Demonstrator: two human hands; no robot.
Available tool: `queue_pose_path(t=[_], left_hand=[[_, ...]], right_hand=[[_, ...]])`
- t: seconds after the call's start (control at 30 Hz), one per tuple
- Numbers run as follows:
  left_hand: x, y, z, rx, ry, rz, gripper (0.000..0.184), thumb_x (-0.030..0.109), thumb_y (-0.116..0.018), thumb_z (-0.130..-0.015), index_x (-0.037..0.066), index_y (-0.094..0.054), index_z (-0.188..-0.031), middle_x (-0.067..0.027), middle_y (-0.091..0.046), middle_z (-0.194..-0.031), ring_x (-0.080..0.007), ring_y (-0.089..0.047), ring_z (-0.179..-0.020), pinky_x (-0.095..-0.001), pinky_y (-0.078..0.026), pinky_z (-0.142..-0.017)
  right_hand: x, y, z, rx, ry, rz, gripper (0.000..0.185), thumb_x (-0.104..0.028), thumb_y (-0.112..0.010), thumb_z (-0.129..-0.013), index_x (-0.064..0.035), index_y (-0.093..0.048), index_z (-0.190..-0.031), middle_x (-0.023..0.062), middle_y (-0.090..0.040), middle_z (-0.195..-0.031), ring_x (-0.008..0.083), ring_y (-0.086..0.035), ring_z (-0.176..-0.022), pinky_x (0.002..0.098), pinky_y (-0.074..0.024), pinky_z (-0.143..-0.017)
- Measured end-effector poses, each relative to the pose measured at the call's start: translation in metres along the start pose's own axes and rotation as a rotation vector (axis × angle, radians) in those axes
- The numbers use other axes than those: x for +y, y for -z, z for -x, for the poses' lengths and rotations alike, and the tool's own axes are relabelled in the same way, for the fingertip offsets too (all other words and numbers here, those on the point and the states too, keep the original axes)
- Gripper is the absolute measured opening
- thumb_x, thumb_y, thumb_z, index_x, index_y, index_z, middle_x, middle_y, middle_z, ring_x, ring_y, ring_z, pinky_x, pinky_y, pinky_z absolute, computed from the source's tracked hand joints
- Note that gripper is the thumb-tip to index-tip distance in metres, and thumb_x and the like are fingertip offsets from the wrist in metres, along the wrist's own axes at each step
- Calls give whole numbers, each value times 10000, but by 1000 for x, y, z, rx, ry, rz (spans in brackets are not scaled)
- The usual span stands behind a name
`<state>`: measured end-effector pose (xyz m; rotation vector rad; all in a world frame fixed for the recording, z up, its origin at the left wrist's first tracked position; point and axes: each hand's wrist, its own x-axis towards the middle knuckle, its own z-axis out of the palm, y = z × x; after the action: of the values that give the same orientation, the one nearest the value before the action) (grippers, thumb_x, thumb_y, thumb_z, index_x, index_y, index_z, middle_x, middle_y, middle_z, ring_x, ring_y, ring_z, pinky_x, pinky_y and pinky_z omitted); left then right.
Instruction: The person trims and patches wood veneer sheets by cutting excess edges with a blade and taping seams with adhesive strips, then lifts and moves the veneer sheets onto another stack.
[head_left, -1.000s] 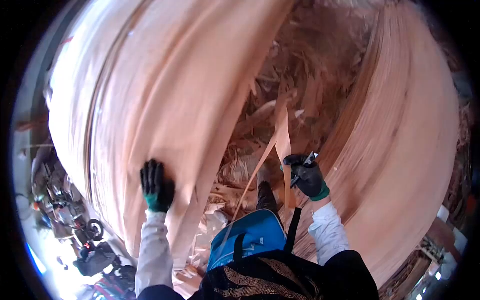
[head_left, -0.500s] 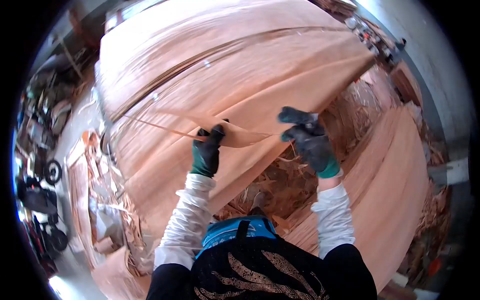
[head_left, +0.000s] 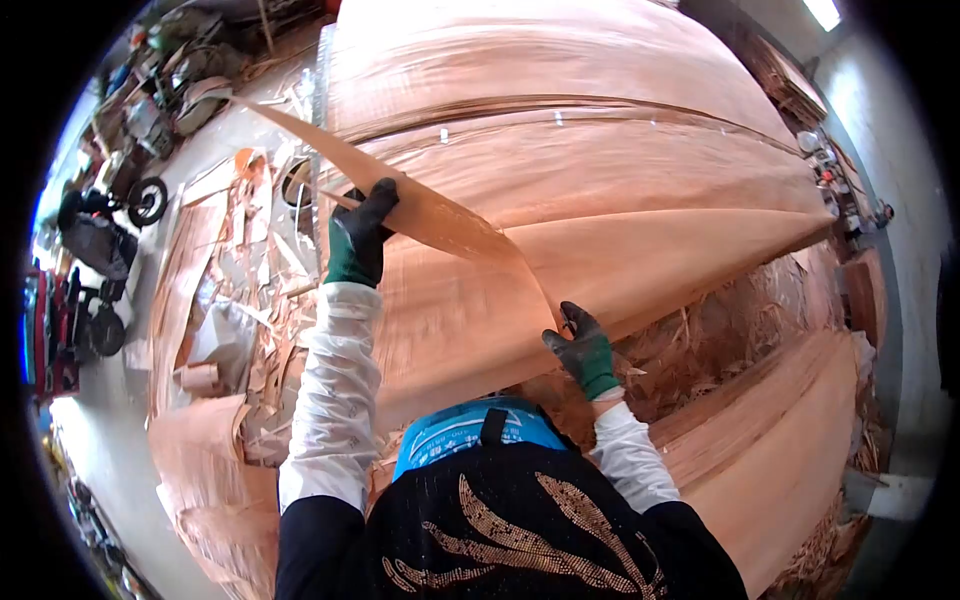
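A long, pointed strip of thin wood veneer (head_left: 445, 222) stretches between my two gloved hands, above a wide stack of veneer sheets (head_left: 600, 265). My left hand (head_left: 362, 228), in a black and green glove, is closed round the strip near its wider part, and the pointed end sticks out to the upper left. At the strip's lower right end, my right hand (head_left: 580, 345) pinches it between thumb and fingers. A small dark item shows by the right fingertips, too small to make out.
A second veneer stack (head_left: 770, 430) lies at the right, with scraps (head_left: 690, 335) in the gap between. Torn veneer pieces (head_left: 275, 290) litter the floor at the left. Motorbikes (head_left: 100, 255) stand farther left. A blue apron (head_left: 470, 430) hangs at my waist.
The view has turned toward the left side of the stack. My left hand, earlier flat on the sheets, now grips the strip. Both hands hold it stretched and farther apart than half a second ago.
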<state>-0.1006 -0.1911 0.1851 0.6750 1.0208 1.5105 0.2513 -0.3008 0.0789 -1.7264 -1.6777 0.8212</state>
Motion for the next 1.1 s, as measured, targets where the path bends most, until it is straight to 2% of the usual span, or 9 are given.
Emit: queue_pose_path(t=[0.17,0.23,0.33,0.43,0.53,0.57,0.73,0.87,1.1], left_hand=[[9,-23,1,32,-22,-112,219,167,-707,-831,48,-653,-1006,-30,-660,-883,-171,-652,-785,-316,-556,-726],[-14,-13,-13,68,47,-26,201,154,-704,-830,47,-649,-990,-38,-650,-924,-184,-639,-849,-335,-551,-763],[-70,8,-35,70,189,162,238,157,-706,-833,43,-638,-1031,-60,-628,-1030,-205,-602,-969,-383,-516,-872],[-87,-23,-24,149,293,192,340,280,-697,-850,114,-632,-1140,-67,-605,-1103,-242,-584,-1021,-432,-504,-886],[-110,-16,-34,186,180,306,295,314,-702,-850,155,-642,-1092,-49,-621,-1098,-251,-567,-1089,-473,-452,-980],[-93,-28,-35,365,393,538,289,311,-698,-852,149,-638,-1084,-53,-619,-1102,-254,-564,-1106,-474,-445,-1003],[-96,5,-21,54,45,533,385,161,-477,-972,72,-489,-1345,-81,-567,-1306,-237,-546,-1194,-422,-420,-1054],[-117,51,-16,93,-58,345,374,203,-486,-968,96,-509,-1326,-89,-542,-1345,-266,-541,-1203,-447,-419,-1044],[-122,0,60,80,472,604,827,593,-497,-898,61,-216,-1466,-170,-353,-1471,-349,-399,-1319,-545,-351,-1062]], right_hand=[[57,7,-22,17,7,156,229,-161,-708,-810,-1,-660,-967,99,-679,-859,155,-599,-678,328,-508,-653],[41,61,-42,-265,-199,18,197,-203,-691,-816,-42,-681,-929,130,-680,-862,253,-643,-856,382,-510,-763],[60,135,-84,-591,118,-1,235,-218,-735,-789,-19,-679,-900,91,-672,-832,190,-588,-724,336,-485,-697],[29,202,-120,-633,-268,-173,259,-248,-762,-759,-16,-683,-844,32,-635,-779,132,-526,-687,275,-444,-649],[-49,244,-145,-665,-147,246,263,-247,-756,-732,-23,-685,-850,11,-600,-704,114,-497,-614,262,-403,-563],[-50,248,-155,-680,-60,219,259,-244,-749,-729,-26,-686,-854,5,-589,-678,113,-485,-582,265,-392,-534],[-91,255,-193,-905,-176,524,237,-210,-710,-732,11,-658,-799,19,-541,-600,112,-468,-472,280,-371,-436],[-116,251,-195,-876,-180,515,234,-183,-696,-751,7,-673,-885,20,-578,-630,94,-462,-463,270,-362,-431],[-152,223,-179,-989,-137,639,481,-179,-704,-765,4,-619,-1202,29,-623,-723,82,-502,-523,249,-416,-453]])
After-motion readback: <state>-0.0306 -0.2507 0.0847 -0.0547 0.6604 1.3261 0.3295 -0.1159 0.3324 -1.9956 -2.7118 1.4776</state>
